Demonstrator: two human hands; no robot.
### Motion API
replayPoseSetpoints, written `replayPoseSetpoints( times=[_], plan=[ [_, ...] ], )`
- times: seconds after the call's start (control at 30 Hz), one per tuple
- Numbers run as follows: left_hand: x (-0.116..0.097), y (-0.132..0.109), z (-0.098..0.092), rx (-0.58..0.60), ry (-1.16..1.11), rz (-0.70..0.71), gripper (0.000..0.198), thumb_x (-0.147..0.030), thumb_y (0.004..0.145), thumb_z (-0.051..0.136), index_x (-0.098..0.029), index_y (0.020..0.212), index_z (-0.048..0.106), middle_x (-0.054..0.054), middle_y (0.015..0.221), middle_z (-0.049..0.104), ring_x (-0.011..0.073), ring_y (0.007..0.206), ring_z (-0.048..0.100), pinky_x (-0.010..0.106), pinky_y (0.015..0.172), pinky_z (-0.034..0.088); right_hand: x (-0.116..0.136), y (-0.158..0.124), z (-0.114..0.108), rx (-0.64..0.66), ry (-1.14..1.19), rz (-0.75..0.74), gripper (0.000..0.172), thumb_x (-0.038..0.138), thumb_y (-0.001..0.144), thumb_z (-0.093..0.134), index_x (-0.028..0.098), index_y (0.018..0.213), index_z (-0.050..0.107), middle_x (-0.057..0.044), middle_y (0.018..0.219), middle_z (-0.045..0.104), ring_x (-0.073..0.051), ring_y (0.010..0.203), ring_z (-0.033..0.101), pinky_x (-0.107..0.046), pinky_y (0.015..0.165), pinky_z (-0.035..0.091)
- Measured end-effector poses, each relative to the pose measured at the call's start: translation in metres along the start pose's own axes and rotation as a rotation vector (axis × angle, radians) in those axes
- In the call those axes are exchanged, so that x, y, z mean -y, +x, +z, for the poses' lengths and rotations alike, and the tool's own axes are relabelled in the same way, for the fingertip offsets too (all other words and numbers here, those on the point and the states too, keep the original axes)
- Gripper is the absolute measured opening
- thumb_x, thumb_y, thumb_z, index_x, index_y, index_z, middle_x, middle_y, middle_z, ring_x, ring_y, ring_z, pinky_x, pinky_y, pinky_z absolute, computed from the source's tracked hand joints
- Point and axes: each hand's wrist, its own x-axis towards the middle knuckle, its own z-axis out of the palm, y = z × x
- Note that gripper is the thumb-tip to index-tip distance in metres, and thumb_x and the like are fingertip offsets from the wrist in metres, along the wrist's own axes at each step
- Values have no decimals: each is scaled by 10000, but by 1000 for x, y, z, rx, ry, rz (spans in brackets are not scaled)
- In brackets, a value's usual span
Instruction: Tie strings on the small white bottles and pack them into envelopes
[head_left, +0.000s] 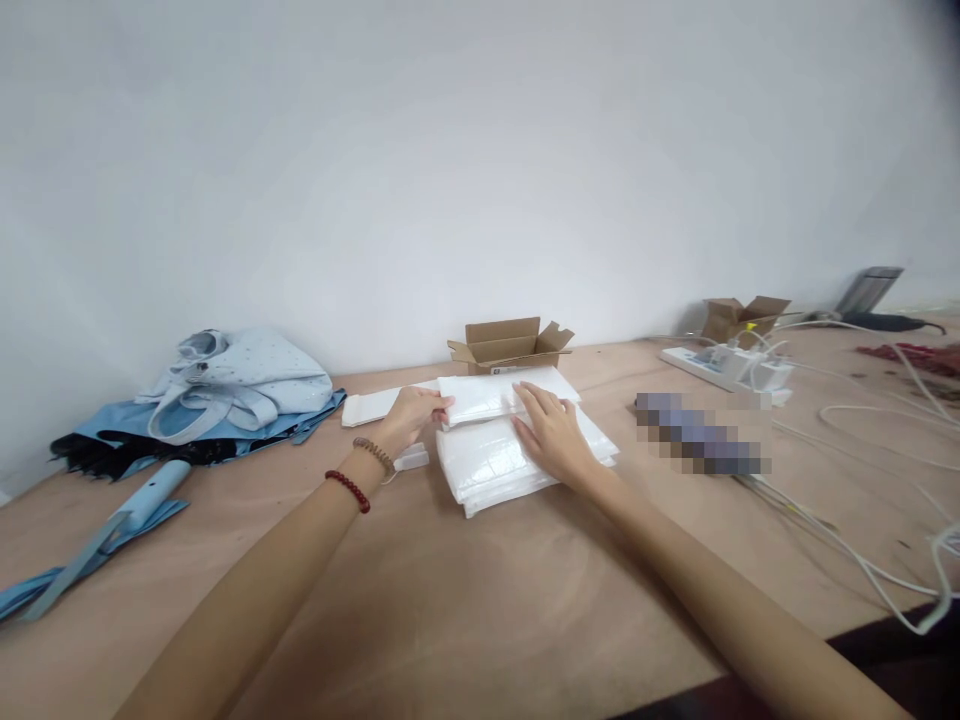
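A stack of glossy white plastic packets [487, 460] lies on the table in the middle of the view. The top white plastic packet [480, 397] lies toward the back of the stack. My left hand [412, 412] pinches its left end between thumb and fingers, with two beaded bracelets on the wrist. My right hand [551, 430] rests over the right part of the packets, its fingers stretched out and lying on the white plastic. Whatever is inside the packets is hidden.
Behind the stack stands an open cardboard box [512, 345] against the wall. Flat white pieces [367, 408] lie left of it. A pale blue bag [247, 375] and a blue umbrella [154, 495] are farther left. At right are a blurred-out object [697, 435], a power strip [701, 368] and cables.
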Motion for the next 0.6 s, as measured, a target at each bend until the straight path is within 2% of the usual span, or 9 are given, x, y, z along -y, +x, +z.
replayPoseSetpoints(
  times=[0.13, 0.33, 0.47, 0.6],
  plan=[
    [2, 4, 3, -80, 17, 12, 154, -86, 565, 774, -81, 584, 622, 47, 599, 612, 102, 561, 545, 238, 585, 470, -1, 1, -1, 116, 48, 46, 484, 344, 955, 291, 151, 1398, 328, -141, 1359, 485, -268, 1193, 442, -479, 939, 347],
    [7, 3, -1, -149, 129, 33, 72, -131, 657, 679, -96, 634, 622, 65, 623, 640, 122, 578, 577, 245, 581, 472, -3, 3, -2, 168, 73, 36, 476, 368, 965, 241, 175, 1386, 351, -126, 1436, 400, -261, 1287, 358, -479, 951, 345],
    [7, 6, -4, -157, 216, 2, 106, -190, 646, 686, -97, 660, 635, 75, 644, 658, 123, 570, 579, 213, 484, 398, -2, 3, -4, 160, 59, 4, 466, 375, 967, 257, 170, 1372, 367, -124, 1452, 376, -261, 1311, 335, -485, 957, 336],
    [8, 13, 1, -161, 274, -20, 111, -165, 607, 669, -105, 552, 593, 51, 553, 612, 101, 494, 524, 197, 421, 314, 6, 2, -10, 103, 32, -132, 440, 358, 972, 277, 145, 1334, 407, -150, 1419, 417, -255, 1297, 357, -479, 988, 288]
  ],
)
